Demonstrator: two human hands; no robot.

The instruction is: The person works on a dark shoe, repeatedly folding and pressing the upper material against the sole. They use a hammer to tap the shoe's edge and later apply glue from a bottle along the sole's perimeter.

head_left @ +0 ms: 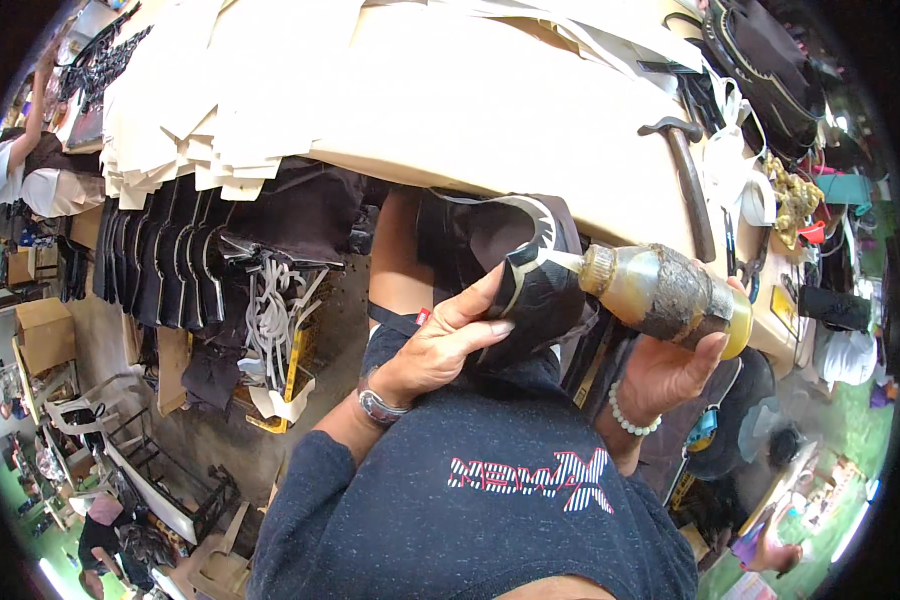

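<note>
My left hand (435,345) pinches the edge of a black leather-like piece (545,295) over my lap, thumb on top. A pale, notched curved border runs along the piece's upper edge. My right hand (665,375) is wrapped round a squeeze bottle (660,290) with a yellowish, translucent body and a dark, crusted band, tilted onto its side. Its pale nozzle points left and meets the piece's border just beside my left fingers; whether anything flows out cannot be made out.
A pale worktable (450,100) spans the far side. A hammer (683,180) lies at its right, near white straps (740,170). Paper-like sheets (185,120) overhang its left edge. Black curved panels (165,260) hang below, beside a yellow crate (295,360). Another person (40,180) is at far left.
</note>
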